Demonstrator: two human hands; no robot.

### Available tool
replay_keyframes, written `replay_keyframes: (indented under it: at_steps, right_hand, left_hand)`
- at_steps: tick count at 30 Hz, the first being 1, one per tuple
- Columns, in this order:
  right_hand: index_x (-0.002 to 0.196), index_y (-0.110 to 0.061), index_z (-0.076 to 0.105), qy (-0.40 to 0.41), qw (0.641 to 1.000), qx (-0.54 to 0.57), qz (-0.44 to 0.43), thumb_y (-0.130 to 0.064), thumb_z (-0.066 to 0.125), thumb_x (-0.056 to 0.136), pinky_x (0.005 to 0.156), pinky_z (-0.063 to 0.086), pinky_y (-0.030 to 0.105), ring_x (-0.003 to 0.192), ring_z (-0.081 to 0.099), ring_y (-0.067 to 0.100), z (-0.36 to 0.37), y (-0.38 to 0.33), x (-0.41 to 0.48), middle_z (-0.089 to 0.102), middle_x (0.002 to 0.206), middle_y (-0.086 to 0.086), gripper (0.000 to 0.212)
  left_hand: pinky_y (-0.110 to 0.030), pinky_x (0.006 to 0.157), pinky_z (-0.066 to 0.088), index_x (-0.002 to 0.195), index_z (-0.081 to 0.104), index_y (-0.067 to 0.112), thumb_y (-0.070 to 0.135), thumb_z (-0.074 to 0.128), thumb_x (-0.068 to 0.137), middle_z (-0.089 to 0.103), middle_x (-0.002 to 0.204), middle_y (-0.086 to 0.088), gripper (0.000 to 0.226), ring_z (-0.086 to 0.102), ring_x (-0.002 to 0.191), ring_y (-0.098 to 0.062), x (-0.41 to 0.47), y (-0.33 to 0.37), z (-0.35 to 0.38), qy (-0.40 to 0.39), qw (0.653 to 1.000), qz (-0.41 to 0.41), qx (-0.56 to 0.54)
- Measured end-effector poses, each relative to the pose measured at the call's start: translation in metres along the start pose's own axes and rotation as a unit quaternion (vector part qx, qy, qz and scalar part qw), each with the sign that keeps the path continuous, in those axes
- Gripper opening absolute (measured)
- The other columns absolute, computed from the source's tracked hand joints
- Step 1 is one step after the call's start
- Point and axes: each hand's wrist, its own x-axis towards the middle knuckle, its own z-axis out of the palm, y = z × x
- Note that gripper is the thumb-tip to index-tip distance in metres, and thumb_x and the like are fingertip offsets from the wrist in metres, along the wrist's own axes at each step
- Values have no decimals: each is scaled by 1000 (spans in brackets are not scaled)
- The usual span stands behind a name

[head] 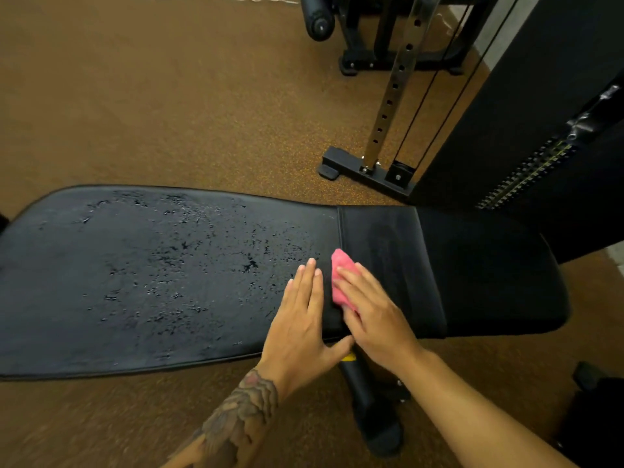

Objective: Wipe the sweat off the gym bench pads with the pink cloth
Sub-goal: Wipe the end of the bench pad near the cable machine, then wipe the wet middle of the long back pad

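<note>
Where the right hand (pixel 374 309) presses it, the pink cloth (pixel 341 276) sits bunched.

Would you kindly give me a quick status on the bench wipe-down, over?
Status: left hand flat on long pad. The right hand presses pink cloth by the seam. Sweat droplets across long pad, unwiped. No obstruction on pads.
</note>
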Motion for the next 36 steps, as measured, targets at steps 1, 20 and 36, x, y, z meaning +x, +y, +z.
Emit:
replay_keyframes:
  at_steps: [1,20,36]
  right_hand:
    - [143,-16,46,1,1000,13,14,-18,45,97,119,20,31,147,17,10,-1,0,-9,35,154,-5,46]
    - [154,-17,21,-34,999,28,11,-40,38,99,122,5,39,149,-1,14,38,-74,36,13,162,-2,61]
    - [154,-21,8,-39,980,-181,75,-67,12,96,121,3,43,149,-8,16,-15,41,-28,4,163,-2,74]
  left_hand:
    - [-41,122,10,152,16,-2,61,60,79,7,163,-16,106,7,151,-28,-6,-6,-7,8,1000,5,1]
    - [-46,118,15,152,18,-2,64,51,86,12,162,-16,99,9,151,-28,-62,-66,-48,9,998,-6,63]
    - [-45,121,11,153,22,10,64,28,91,11,163,-11,83,5,150,-31,14,-36,-29,-79,989,17,120]
